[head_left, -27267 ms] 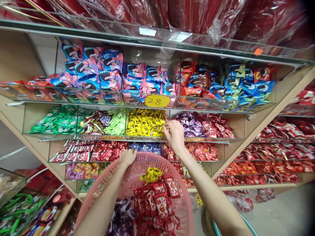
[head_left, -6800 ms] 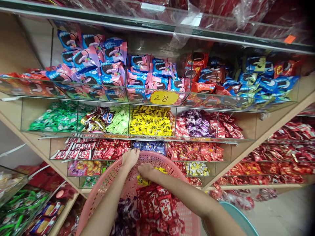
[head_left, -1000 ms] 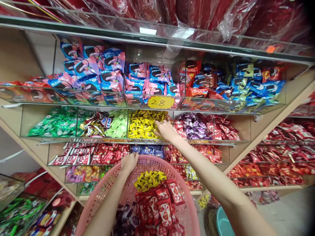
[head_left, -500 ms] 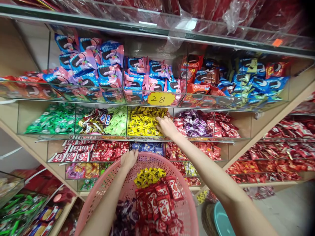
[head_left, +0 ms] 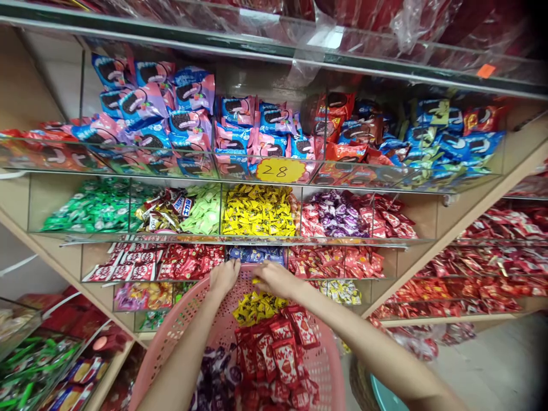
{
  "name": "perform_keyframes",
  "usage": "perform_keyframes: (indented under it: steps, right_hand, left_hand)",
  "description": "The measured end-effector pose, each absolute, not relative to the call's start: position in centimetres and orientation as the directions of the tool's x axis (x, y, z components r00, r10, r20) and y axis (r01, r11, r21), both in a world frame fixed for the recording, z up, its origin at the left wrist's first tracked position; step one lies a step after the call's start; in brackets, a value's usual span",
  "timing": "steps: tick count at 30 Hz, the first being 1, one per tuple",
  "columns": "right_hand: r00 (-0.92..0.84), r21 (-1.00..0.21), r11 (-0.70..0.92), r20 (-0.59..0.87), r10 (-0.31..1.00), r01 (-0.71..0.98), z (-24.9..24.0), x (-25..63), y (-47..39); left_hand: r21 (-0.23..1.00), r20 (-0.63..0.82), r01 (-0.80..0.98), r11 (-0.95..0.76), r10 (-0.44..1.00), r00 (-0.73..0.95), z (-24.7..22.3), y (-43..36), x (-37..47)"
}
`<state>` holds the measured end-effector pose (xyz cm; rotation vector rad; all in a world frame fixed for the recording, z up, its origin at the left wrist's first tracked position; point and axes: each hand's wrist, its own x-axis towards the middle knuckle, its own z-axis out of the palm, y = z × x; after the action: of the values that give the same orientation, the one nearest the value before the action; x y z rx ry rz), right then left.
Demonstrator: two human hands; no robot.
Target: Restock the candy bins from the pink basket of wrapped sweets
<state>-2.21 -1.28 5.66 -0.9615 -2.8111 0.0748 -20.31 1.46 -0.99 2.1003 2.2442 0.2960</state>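
Note:
A pink perforated basket (head_left: 171,337) holds yellow candies (head_left: 258,308), red packets (head_left: 285,357) and dark purple candies (head_left: 214,374). My left hand (head_left: 224,278) is closed around its far rim. Over the basket's far side is my right hand (head_left: 274,278), fingers pinched on yellow candy (head_left: 256,281), just above the yellow pile. Straight ahead, a glass shelf compartment is heaped with more yellow-wrapped candies (head_left: 259,211).
Blue and pink cookie packs (head_left: 143,105) fill the upper shelf, behind a yellow "28" tag (head_left: 281,170). Green candies (head_left: 96,206) lie left, purple ones (head_left: 342,214) right. A teal tub (head_left: 385,394) stands on the floor at lower right.
My right hand has come down from the yellow candy compartment to the basket, with yellow candy in its fingers. My left hand has stayed on the rim.

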Motion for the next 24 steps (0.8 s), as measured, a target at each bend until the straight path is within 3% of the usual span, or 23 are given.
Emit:
perform_keyframes:
  steps: [3,6,9,17,21,24]
  right_hand:
    - [-0.770,0.046,0.769,0.036,0.637,0.638,2.0,-2.6,-1.1]
    - [-0.760,0.173,0.746,0.032,0.649,0.643,0.1,-3.0,-1.1]
    - [-0.760,0.226,0.734,0.047,0.648,0.640,-0.7,-3.4,-1.1]
    - [-0.740,0.204,0.721,0.027,0.672,0.662,0.2,-3.5,-1.5]
    - [-0.748,0.124,0.741,0.018,0.663,0.660,4.2,-3.2,-2.5]
    - [-0.746,0.040,0.747,0.108,0.657,0.663,8.9,-2.7,-2.8]
  left_hand:
    - [0.180,0.086,0.982,0.055,0.994,-0.072,-1.0,1.5,-20.3]
    - [0.179,0.093,0.982,0.054,0.993,-0.072,-1.1,1.5,-20.4]
    - [0.176,0.108,0.983,0.051,0.992,-0.071,-1.2,1.5,-20.4]
    - [0.187,0.089,0.980,0.066,0.992,-0.083,-1.1,1.5,-20.4]
    - [0.185,0.079,0.980,0.069,0.993,-0.084,-1.0,1.5,-20.4]
    - [0.175,0.081,0.983,0.058,0.994,-0.073,-1.0,1.5,-20.4]
